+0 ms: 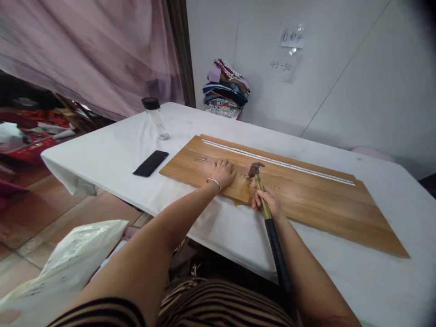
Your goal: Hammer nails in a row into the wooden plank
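My right hand (267, 202) is wrapped round the upper handle of a claw hammer (261, 188). Its rusty head is over a wooden board (316, 195), and the black grip runs back along my forearm. My left hand (222, 173), with a bracelet at the wrist, lies palm down on the board, fingers stretched out and apart. Small nails or marks (243, 176) show between the left hand and the hammer head. A row of dark dots (272, 186) lies to the right of the hammer. Several loose nails (200, 159) lie left of my left hand.
A white printed strip (277, 161) runs along the board's far side. On the white-covered table (116, 141) are a black phone (151, 163) and a clear bottle (157, 120) with a black lid. Folded clothes (226, 88) are stacked by the wall. A plastic bag (71, 254) is at lower left.
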The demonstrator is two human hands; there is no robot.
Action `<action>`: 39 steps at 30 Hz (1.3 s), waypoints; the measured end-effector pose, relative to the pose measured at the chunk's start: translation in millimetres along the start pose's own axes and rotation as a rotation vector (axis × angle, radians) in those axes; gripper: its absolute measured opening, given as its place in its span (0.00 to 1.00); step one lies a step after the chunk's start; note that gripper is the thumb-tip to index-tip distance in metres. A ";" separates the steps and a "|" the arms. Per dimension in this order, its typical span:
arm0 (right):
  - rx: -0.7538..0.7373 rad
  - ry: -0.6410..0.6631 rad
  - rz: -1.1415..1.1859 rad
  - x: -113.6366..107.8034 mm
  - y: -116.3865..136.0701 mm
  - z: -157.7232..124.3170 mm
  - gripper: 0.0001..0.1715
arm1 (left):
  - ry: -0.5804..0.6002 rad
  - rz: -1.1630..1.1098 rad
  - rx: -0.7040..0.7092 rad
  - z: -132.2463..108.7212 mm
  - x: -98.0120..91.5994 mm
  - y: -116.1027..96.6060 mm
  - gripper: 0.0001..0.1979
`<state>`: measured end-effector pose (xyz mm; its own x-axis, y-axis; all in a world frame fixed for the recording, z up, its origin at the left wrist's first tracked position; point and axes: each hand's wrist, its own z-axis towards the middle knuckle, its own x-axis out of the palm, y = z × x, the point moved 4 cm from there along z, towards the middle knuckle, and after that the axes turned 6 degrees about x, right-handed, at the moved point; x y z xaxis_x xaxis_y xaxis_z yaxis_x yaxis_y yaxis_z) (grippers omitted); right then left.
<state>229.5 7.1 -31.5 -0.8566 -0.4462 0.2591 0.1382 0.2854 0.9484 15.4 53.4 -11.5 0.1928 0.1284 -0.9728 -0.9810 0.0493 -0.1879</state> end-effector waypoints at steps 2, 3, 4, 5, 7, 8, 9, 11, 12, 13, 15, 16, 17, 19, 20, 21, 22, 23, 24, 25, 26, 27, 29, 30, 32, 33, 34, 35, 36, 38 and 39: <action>0.004 0.003 -0.004 -0.1 -0.2 -0.1 0.25 | -0.001 0.001 0.003 0.8 0.5 0.3 0.19; 0.006 0.008 -0.005 -0.2 -0.3 -0.1 0.25 | -0.004 -0.001 0.003 1.2 1.0 0.7 0.19; 0.006 0.014 -0.005 -0.2 -0.4 0.0 0.26 | -0.008 -0.004 0.005 1.6 1.6 1.2 0.19; 0.003 0.018 -0.005 -0.2 -0.4 0.2 0.26 | -0.011 -0.009 0.005 2.1 2.4 1.8 0.19; -0.013 0.022 -0.006 -0.4 -0.2 0.6 0.27 | -0.017 -0.018 0.004 3.0 4.0 3.2 0.19; -0.021 0.019 -0.007 -0.5 -0.1 0.8 0.27 | -0.018 -0.021 0.004 3.5 4.8 3.7 0.19; -0.025 0.015 -0.011 -0.7 -0.1 1.0 0.27 | -0.019 -0.023 0.004 4.0 5.5 4.1 0.19; -0.017 0.007 -0.018 -0.9 -0.8 1.3 0.26 | -0.021 -0.023 0.006 4.6 6.3 4.5 0.19; -0.010 0.003 -0.018 -1.0 -1.1 1.4 0.27 | -0.021 -0.022 0.007 4.8 6.5 4.5 0.19; -0.004 0.000 -0.017 -1.0 -1.3 1.3 0.27 | -0.021 -0.020 0.008 4.9 6.6 4.4 0.19; -0.001 -0.004 -0.007 -0.9 -1.0 0.8 0.27 | -0.020 -0.021 0.007 4.7 6.4 4.2 0.19; -0.005 -0.004 -0.002 -0.9 -0.6 0.5 0.27 | -0.020 -0.023 0.006 4.5 6.2 4.1 0.19; -0.008 -0.002 0.001 -0.8 -0.3 0.3 0.27 | -0.018 -0.025 0.004 4.3 6.1 4.1 0.19; -0.010 0.003 0.000 -0.9 -0.3 0.4 0.27 | -0.013 -0.024 0.001 4.0 6.0 4.2 0.19; -0.007 0.003 -0.004 -1.1 -0.5 0.6 0.27 | -0.011 -0.020 0.003 4.0 6.0 4.2 0.20; -0.002 0.003 -0.008 -1.5 -0.9 0.9 0.27 | -0.010 -0.015 0.005 4.0 6.0 4.2 0.20; 0.003 0.005 -0.014 -1.7 -1.4 1.2 0.27 | -0.009 -0.011 0.007 4.1 6.0 4.2 0.20; 0.004 0.008 -0.019 -1.9 -1.7 1.4 0.27 | -0.009 -0.010 0.008 4.1 5.9 4.3 0.20; 0.003 0.011 -0.022 -1.9 -1.8 1.5 0.27 | -0.011 -0.011 0.008 4.2 5.8 4.3 0.20; -0.001 0.014 -0.024 -1.8 -1.7 1.4 0.26 | -0.011 -0.013 0.008 4.2 5.6 4.2 0.20; -0.007 0.015 -0.022 -1.7 -1.4 1.2 0.26 | -0.011 -0.013 0.008 4.1 5.4 4.1 0.20; -0.012 0.015 -0.019 -1.6 -1.1 1.0 0.26 | -0.010 -0.012 0.009 4.0 5.1 3.9 0.20; -0.016 0.017 -0.008 -1.3 -0.7 0.8 0.26 | -0.007 -0.003 0.011 3.6 4.5 3.4 0.20; -0.013 0.022 -0.004 -1.2 -0.8 0.9 0.26 | -0.007 0.004 0.011 3.4 4.3 3.2 0.20; -0.002 0.031 0.000 -1.2 -1.7 1.7 0.26 | -0.009 0.016 0.012 3.1 4.1 3.2 0.20; 0.003 0.033 0.002 -1.5 -2.3 2.2 0.26 | -0.012 0.020 0.014 3.2 4.3 3.3 0.20; 0.004 0.032 0.004 -1.9 -2.9 2.6 0.27 | -0.015 0.021 0.017 3.3 4.6 3.5 0.20; 0.001 0.030 0.007 -2.3 -3.3 3.0 0.27 | -0.019 0.022 0.020 3.6 5.1 3.8 0.20; -0.005 0.029 0.009 -2.6 -3.5 3.1 0.27 | -0.021 0.021 0.021 3.9 5.7 4.1 0.20; -0.015 0.029 0.011 -3.0 -3.7 3.0 0.26 | -0.024 0.018 0.018 4.5 6.9 4.9 0.19; -0.016 0.029 0.010 -3.2 -3.7 2.9 0.26 | -0.025 0.015 0.018 4.7 7.3 5.0 0.19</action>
<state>230.2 9.9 -36.3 -0.8406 -0.4675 0.2735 0.1549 0.2764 0.9485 12.0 59.2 -19.0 0.1786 0.1543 -0.9717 -0.9832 0.0650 -0.1704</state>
